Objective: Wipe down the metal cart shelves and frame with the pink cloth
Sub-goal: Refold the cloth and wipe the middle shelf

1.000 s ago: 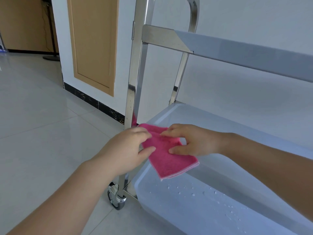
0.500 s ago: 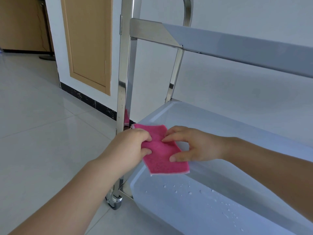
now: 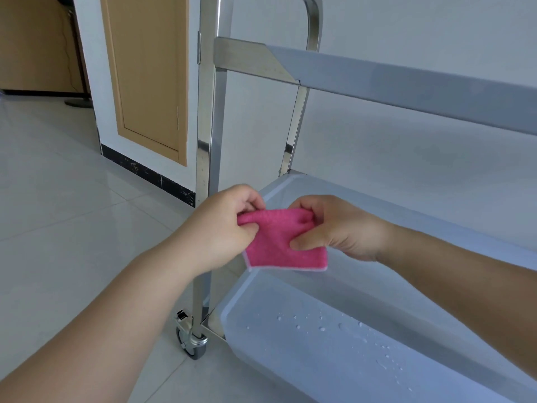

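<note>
The metal cart (image 3: 207, 112) is standing on a tiled floor (image 3: 58, 199), its lower shelf (image 3: 363, 370) lying beneath the left hand (image 3: 223, 228) and right hand (image 3: 340, 228), both pinching the pink cloth (image 3: 279, 245) by its top edge with curled fingers, above water droplets (image 3: 322, 327) beading on the shelf.

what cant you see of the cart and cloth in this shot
Head view only.
Upper shelf top: hidden behind its own rim.
Lower shelf right end: cut off by picture edge.
Pink cloth upper corners: inside the left hand and right hand.
Other wheels: out of frame; one caster shows.
</note>
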